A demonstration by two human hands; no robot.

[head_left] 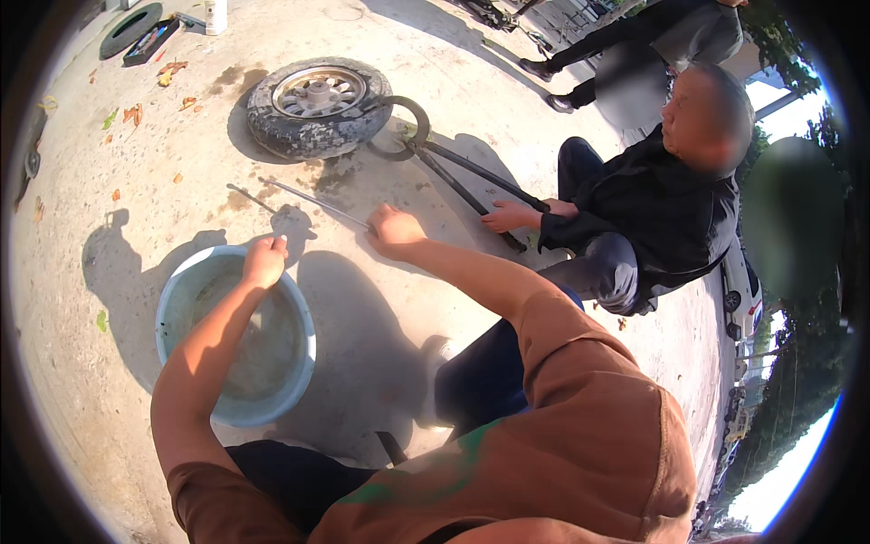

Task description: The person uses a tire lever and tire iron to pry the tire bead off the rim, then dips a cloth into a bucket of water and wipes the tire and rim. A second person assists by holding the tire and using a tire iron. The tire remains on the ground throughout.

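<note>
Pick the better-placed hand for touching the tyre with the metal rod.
Right, probably: the right hand grips one end of the metal rod, whose other end shows below the tyre. The left hand is apart from it, by the basin's rim.

Outdoor tyre-repair spot: sunlit concrete (204, 195), wheel (319, 93), loose tyre (116, 39), black tray (150, 43), parked white car (751, 295), trees (796, 363).

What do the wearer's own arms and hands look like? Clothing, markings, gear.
Short rust-brown sleeves, matching the top, which carries a green patch. Forearms bare. Left hand and right hand ungloved; no watch or cable visible.
</note>
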